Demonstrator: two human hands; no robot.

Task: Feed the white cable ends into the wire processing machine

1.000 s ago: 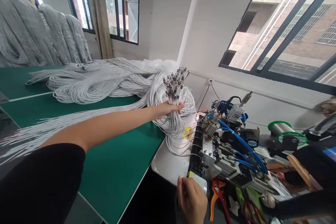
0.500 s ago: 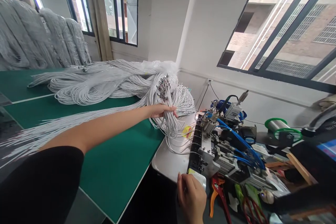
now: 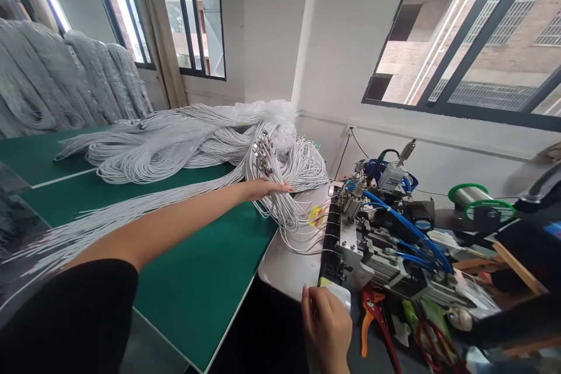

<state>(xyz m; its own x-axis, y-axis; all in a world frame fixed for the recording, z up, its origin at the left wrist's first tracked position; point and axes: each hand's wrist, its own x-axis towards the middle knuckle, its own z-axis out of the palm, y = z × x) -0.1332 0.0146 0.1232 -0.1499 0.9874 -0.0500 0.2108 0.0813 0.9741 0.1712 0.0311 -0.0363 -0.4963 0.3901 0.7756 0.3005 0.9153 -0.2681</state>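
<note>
My left hand (image 3: 268, 188) reaches across the green table and is closed around a bundle of white cables (image 3: 283, 210). Metal connector ends (image 3: 263, 153) stick up above the grip, tilted to the left. Below it the cables loop down over a pale machine plate, where several single strands run to a dark slotted bar (image 3: 332, 234). My right hand (image 3: 328, 324) is low in the view, fingers curled in, beside a small white and yellow part (image 3: 337, 292) of the machine. Whatever its fingers may hold is hidden.
More white cable coils (image 3: 144, 155), partly under plastic film, lie on the green table (image 3: 197, 280). A machine (image 3: 372, 239) with blue air hoses stands right. Orange-and-red-handled cutters (image 3: 372, 315) and a green-rimmed wire spool (image 3: 475, 201) are near it. Wrapped cables (image 3: 65, 79) are piled back left.
The connector ends in my left hand have tipped slightly to the left. My right hand keeps its curled shape beside the machine. The view has shifted a little.
</note>
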